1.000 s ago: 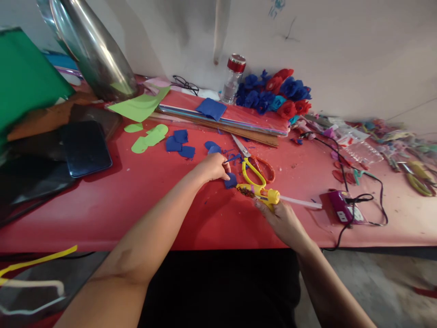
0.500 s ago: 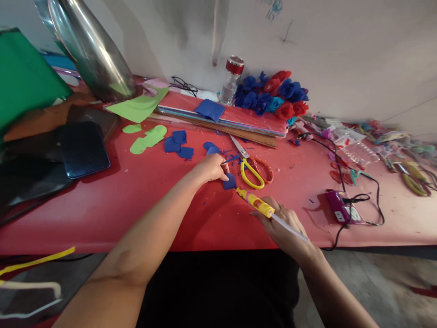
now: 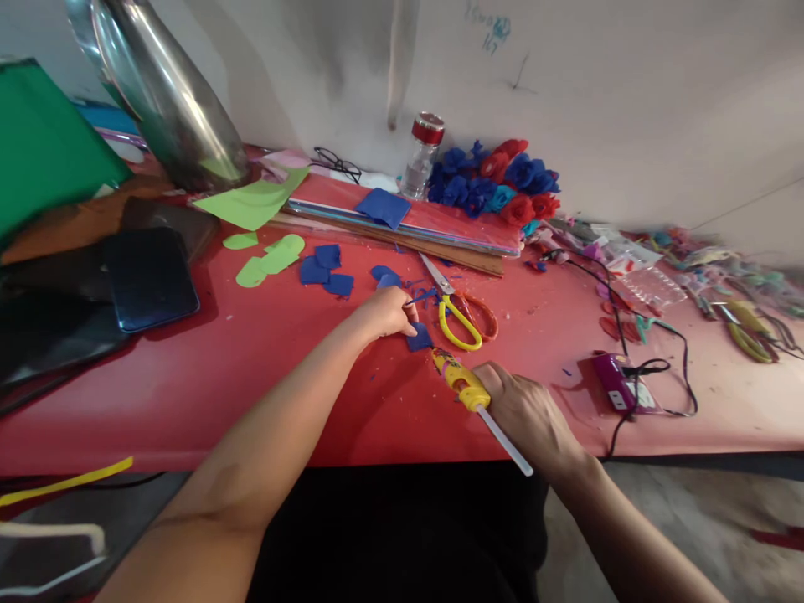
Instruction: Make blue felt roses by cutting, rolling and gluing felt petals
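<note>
My right hand (image 3: 518,406) is wrapped round a yellow hot glue gun (image 3: 461,381), with a pale glue stick (image 3: 506,440) jutting from its back end. The gun's nozzle points at a small blue paper piece (image 3: 419,337) on the red table. My left hand (image 3: 394,312) pinches this piece at its upper left edge, and a thin blue strip shows by the fingers. Just beyond lie scissors (image 3: 461,321) with one yellow and one orange handle. More blue paper pieces (image 3: 327,270) rest to the left of my left hand.
Light green paper cutouts (image 3: 270,261) and a dark phone (image 3: 151,280) lie to the left. Behind stand a steel jug (image 3: 182,100), a red-lidded bottle (image 3: 422,155) and blue and red paper flowers (image 3: 496,184). At right, a purple power socket (image 3: 619,385) trails black cables.
My right hand has turned the glue gun, so its back end and glue stick now tilt more towards me. The left hand stays at the blue piece.
</note>
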The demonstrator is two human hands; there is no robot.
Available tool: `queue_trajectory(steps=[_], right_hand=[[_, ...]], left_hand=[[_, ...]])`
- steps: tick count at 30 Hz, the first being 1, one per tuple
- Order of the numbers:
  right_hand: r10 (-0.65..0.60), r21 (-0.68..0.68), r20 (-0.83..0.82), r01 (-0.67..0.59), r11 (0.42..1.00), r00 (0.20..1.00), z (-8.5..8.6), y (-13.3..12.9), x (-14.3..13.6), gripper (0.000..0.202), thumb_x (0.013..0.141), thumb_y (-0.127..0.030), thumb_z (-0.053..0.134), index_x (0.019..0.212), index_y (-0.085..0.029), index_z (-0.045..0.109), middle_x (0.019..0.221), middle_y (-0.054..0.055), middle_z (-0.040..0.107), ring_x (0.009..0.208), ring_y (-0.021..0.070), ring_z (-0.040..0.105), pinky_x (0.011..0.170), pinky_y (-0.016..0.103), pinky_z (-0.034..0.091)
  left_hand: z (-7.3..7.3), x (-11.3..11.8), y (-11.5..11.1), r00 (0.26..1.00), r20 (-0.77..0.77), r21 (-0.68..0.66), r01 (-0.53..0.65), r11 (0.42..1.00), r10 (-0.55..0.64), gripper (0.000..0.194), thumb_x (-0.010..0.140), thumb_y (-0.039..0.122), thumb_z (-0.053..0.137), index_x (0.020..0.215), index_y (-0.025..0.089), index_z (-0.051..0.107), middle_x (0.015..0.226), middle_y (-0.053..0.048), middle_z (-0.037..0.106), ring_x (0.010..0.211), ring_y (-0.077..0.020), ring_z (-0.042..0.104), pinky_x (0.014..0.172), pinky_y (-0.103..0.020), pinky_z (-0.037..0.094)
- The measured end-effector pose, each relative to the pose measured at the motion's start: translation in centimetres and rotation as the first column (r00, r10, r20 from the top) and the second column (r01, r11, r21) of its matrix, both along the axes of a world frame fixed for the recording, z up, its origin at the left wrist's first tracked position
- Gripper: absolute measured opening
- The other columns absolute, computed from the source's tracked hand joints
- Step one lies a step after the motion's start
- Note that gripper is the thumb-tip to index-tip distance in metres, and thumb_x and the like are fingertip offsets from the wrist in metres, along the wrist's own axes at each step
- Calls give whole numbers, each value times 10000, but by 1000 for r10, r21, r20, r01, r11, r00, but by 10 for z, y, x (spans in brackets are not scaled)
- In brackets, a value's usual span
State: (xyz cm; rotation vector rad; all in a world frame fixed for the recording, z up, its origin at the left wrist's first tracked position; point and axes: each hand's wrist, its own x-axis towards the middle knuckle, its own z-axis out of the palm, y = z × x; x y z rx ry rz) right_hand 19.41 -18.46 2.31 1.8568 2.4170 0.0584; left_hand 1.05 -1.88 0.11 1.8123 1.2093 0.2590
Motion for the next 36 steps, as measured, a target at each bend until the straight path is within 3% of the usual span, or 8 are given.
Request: queue_trajectory(steps=[5, 8, 10, 13, 17, 20, 25, 36], right_hand=[[-153, -34, -225, 149, 988, 962, 3, 1, 9, 220, 904, -395, 426, 890, -200, 527, 747, 41, 631, 561, 169, 591, 475, 265, 288], [-230, -21, -468, 250, 968, 853, 4, 3, 20, 314, 874, -492, 447, 820, -208, 567, 701, 46, 623, 599, 174, 580, 497, 264, 337], [-310, -87, -651, 338, 937, 693, 6, 7, 29, 352, 841, -536, 488, 788, -201, 580, 635, 27, 590, 547, 150, 529, 477, 256, 334], [-374, -215, -871, 437, 873, 319, 11, 19, 44, 411, 794, -593, 534, 773, -185, 575, 554, -16, 512, 434, 88, 384, 406, 230, 254], [-209, -184, -978, 566, 804, -22, 13, 49, 73, 419, 695, -593, 638, 795, -195, 551, 630, -26, 538, 420, 55, 354, 382, 209, 209], [-156, -132, -987, 682, 720, -26, 2, 73, 100, 408, 638, -553, 683, 782, -204, 529, 583, -51, 497, 433, 61, 377, 397, 197, 253], [-323, -161, -945, 788, 594, 51, -21, 102, 131, 360, 661, -522, 635, 780, -202, 519, 549, -63, 444, 450, 78, 375, 399, 202, 280], [-399, -354, -911, 688, 633, -102, -35, 115, 135, 303, 730, -474, 635, 760, -185, 547, 552, -36, 501, 441, 78, 432, 394, 183, 335]], left_hand=[[4, 0, 1, 1000, -18, 5, -5, 1000, 5, 126, 541, 83, 716, 596, 173, 648, 577, 19, 619, 598, -126, 548, 581, -238, 384], [5, 0, 1, 1000, -29, 7, -3, 1000, 3, 129, 535, 86, 719, 594, 175, 646, 588, 17, 620, 591, -123, 545, 576, -240, 379], [5, -1, 2, 999, -34, 4, 6, 1000, -6, 127, 535, 90, 714, 603, 174, 647, 593, 15, 617, 598, -127, 549, 584, -243, 381], [5, -1, 1, 1000, -24, 1, 4, 1000, -4, 123, 538, 103, 704, 622, 176, 650, 608, 13, 618, 621, -135, 559, 596, -247, 382], [1, -3, 2, 1000, -20, -2, -18, 1000, 18, 96, 536, 142, 698, 602, 179, 639, 587, 16, 601, 617, -146, 554, 609, -260, 383], [-4, -3, 3, 999, 28, 16, -26, 1000, 25, 89, 535, 163, 689, 593, 183, 624, 572, 18, 596, 607, -152, 551, 603, -263, 381], [-7, -4, 5, 999, 38, 3, -34, 999, 33, 91, 535, 149, 664, 597, 183, 608, 606, 16, 627, 622, -151, 555, 610, -257, 382], [-4, -5, 4, 999, 35, 2, -25, 1000, 24, 61, 555, 186, 633, 610, 177, 608, 604, 8, 622, 642, -161, 563, 643, -265, 398]])
